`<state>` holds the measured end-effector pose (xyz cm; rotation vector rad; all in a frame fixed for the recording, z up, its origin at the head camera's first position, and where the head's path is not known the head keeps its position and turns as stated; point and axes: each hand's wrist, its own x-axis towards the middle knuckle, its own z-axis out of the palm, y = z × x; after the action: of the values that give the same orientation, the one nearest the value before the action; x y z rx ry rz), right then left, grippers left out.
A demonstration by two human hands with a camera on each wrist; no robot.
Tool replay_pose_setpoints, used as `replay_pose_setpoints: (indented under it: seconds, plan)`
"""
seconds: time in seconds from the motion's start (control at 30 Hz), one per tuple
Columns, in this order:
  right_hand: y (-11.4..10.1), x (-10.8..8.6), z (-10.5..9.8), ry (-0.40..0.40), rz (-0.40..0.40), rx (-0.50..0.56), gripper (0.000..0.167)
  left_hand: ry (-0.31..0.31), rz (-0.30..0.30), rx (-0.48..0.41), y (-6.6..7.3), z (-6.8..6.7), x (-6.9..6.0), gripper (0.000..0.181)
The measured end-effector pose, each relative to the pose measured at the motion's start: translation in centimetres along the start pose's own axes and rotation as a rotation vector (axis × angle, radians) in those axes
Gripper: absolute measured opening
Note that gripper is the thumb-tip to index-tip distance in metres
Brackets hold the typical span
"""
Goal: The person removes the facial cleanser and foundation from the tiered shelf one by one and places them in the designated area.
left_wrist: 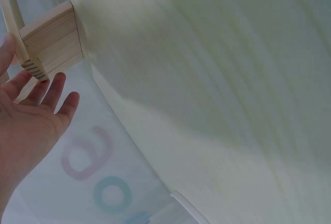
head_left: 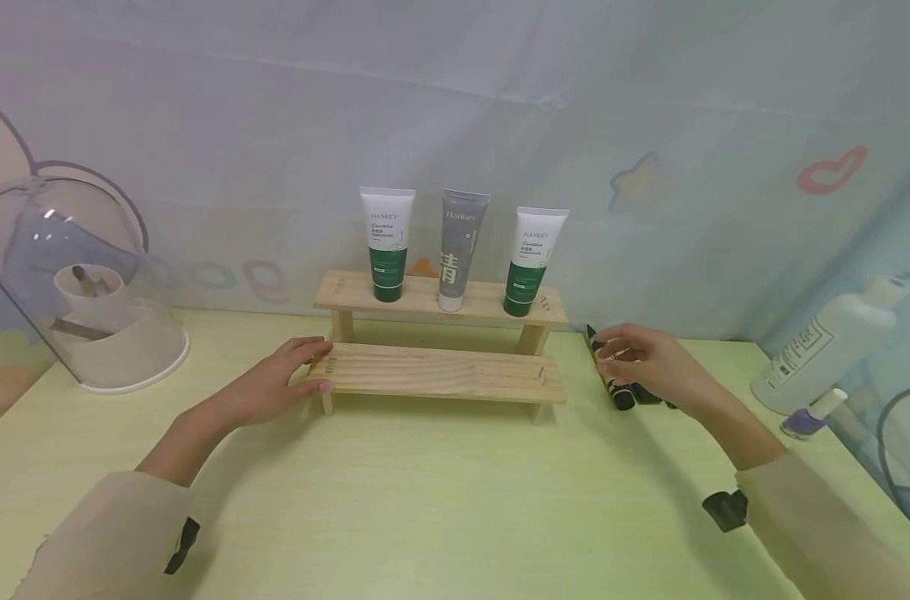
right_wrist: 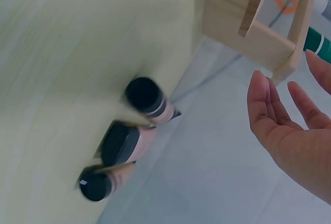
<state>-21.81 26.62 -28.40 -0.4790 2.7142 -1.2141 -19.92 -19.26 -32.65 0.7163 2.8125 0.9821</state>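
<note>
A two-step wooden display stand [head_left: 436, 372] stands on the table. My left hand [head_left: 281, 385] holds the left end of its lower step, thumb at the front and fingers at the rear corner. In the left wrist view, thumb and fingers lie on either side of the board's end [left_wrist: 36, 70]. On the upper step stand a white-and-green tube [head_left: 387, 242], a grey tube [head_left: 462, 246] and another white-and-green tube [head_left: 535, 258], caps down. My right hand [head_left: 653, 367], fingers loosely bent and holding nothing, hovers over three black-capped tubes [right_wrist: 142, 93] lying right of the stand.
At the back left, a clear domed organizer [head_left: 125, 350] holds a cup with brushes. A white pump bottle [head_left: 822, 354] and a small purple nail polish bottle [head_left: 803, 423] stand at the right edge. A printed curtain [head_left: 290, 150] hangs behind the table.
</note>
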Motion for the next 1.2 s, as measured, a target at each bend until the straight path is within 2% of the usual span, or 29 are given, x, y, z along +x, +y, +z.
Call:
replay_pose_setpoints:
  seconds: [0.4,0.53,0.67,0.87,1.2]
  plan:
    - [-3.2,1.9,2.7,-0.045,-0.09,0.01,0.042,-0.001,-0.008,-0.01,0.0,0.0,0.0,0.062]
    - [-4.0,2.4,3.5,-0.06,-0.119,-0.003,0.037,-0.002,-0.008,-0.011,0.1,0.0,-0.1,0.062]
    - [-4.7,2.9,4.4,-0.069,-0.181,-0.007,0.031,-0.001,-0.007,-0.01,0.1,0.0,0.0,0.062]
    - [-6.0,3.5,5.4,-0.099,-0.172,-0.038,0.037,0.001,-0.003,-0.006,0.1,0.0,0.0,0.062]
    - [-8.7,4.8,7.2,-0.087,-0.228,-0.007,0.035,0.004,-0.004,-0.001,0.1,0.1,0.0,0.062]
